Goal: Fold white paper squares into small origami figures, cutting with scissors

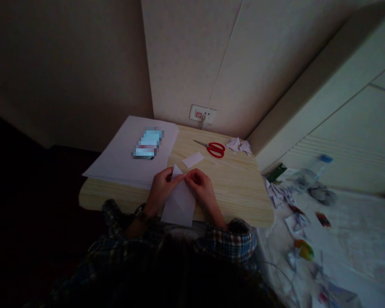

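A sheet of white paper (pixel 179 205), folded to a point at its far end, lies at the table's front edge and hangs slightly over it. My left hand (pixel 163 184) grips its left side near the point, thumb on top. From the other side, my right hand (pixel 200 184) pinches the paper's right edge between thumb and forefinger. Just beyond my hands lies a small white paper piece (pixel 193 160). Red-handled scissors (pixel 213 148) rest past it to the right, blades pointing left.
On the left of the wooden table (pixel 240 192) a stack of white sheets (pixel 115 149) carries a blurred, lit phone (pixel 148 143). Folded paper pieces (pixel 239 145) sit at the back right corner. A wall socket (pixel 202 114) holds a plug. Right of the table lie a plastic bottle (pixel 311 173) and paper scraps.
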`<state>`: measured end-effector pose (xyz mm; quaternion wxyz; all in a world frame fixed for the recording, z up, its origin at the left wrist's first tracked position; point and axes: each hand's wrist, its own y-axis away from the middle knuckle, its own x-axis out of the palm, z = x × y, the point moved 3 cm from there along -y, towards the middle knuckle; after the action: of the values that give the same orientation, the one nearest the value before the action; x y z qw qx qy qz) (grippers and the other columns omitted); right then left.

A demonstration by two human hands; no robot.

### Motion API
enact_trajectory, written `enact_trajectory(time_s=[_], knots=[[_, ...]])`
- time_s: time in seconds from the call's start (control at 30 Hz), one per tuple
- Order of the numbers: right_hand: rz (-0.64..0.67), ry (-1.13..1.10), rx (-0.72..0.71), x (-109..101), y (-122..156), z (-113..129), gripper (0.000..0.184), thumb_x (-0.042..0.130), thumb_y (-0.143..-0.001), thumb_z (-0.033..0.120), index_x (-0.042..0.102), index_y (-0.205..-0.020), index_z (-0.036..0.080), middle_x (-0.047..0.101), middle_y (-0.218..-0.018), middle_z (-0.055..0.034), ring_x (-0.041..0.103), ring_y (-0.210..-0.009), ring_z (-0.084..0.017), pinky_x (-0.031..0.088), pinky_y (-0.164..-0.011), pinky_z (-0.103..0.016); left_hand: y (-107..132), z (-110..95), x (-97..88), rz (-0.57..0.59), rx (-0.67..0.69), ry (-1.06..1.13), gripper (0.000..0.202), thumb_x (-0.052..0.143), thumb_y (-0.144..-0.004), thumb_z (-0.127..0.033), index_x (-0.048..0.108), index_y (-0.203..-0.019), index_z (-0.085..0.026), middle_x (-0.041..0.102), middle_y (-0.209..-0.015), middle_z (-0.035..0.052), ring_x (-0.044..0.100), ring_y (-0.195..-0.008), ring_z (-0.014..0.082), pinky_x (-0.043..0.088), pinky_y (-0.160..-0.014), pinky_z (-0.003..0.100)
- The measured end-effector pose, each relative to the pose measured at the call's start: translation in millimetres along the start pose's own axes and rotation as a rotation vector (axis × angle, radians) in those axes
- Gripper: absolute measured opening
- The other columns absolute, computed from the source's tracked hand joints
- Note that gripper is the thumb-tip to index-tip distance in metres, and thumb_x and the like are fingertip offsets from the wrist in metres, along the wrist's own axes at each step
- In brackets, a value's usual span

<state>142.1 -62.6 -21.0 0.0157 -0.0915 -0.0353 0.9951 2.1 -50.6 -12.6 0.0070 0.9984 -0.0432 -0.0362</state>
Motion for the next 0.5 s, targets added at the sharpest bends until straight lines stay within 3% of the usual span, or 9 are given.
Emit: enact_trajectory(time_s=[0.3, 0.5], knots=[[0.005, 0.050, 0.032, -2, 1, 6, 0.011, 0.059, -0.067, 0.022, 0.050, -0.060, 0.022, 0.049, -0.055, 0.0057, 0.045, -0.054, -0.012, 0.035, -0.052, -0.024, 3, -4, -4.6, -0.128, 0.025, 0.021, 0.019, 0.066, -0.066, -0.034, 0.055, -0.065, -0.018, 0.056, -0.064, -0.0037, 0.053, -0.063, 0.0134, 0.042, -0.057, 0.022], [-0.022, 0.057, 0.040, -11, 11, 0, 0.010, 0.058, -0.070, 0.019, 0.052, -0.062, 0.021, 0.050, -0.058, 0.0051, 0.045, -0.056, -0.013, 0.035, -0.054, -0.025, 1, 0, -8.5, -0.198, 0.015, 0.095, 0.020, 0.064, -0.069, -0.036, 0.056, -0.073, -0.018, 0.061, -0.070, -0.0020, 0.057, -0.067, 0.0148, 0.046, -0.062, 0.023]])
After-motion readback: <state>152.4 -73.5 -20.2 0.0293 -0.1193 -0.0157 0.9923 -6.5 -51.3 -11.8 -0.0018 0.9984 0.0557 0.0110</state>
